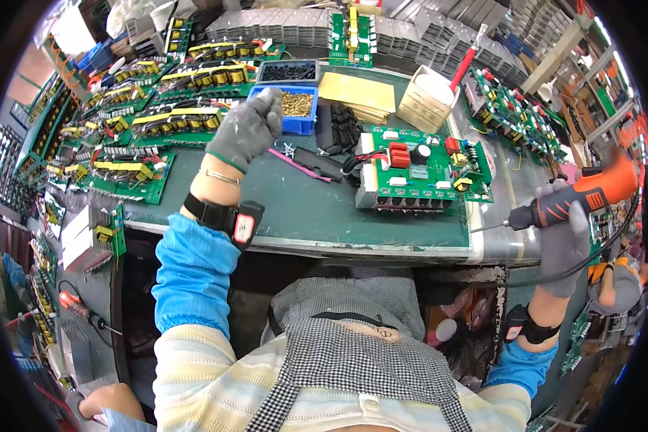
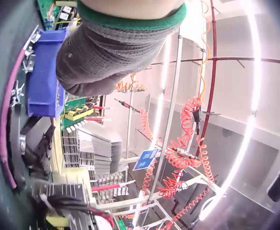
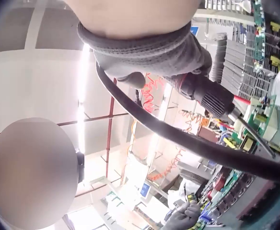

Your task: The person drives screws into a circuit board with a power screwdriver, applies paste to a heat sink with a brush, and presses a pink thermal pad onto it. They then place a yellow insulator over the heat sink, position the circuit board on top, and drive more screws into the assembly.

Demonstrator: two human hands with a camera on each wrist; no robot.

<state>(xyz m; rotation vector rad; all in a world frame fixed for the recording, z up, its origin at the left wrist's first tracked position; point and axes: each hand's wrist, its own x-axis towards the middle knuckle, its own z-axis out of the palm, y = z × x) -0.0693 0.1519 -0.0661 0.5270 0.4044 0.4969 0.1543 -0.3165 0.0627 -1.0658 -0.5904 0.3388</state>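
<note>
Orange and black, our power screwdriver [image 1: 608, 187] sits in our right hand [image 1: 563, 248], with fingers wrapped round it. Its thin metal bit [image 1: 492, 227] points left, near the close right corner of the flat green circuit board [image 1: 438, 170] between our hands. Our left hand [image 1: 245, 133] bends by the blue plastic box [image 1: 302, 127]; we cannot tell if it pinches anything.
</note>
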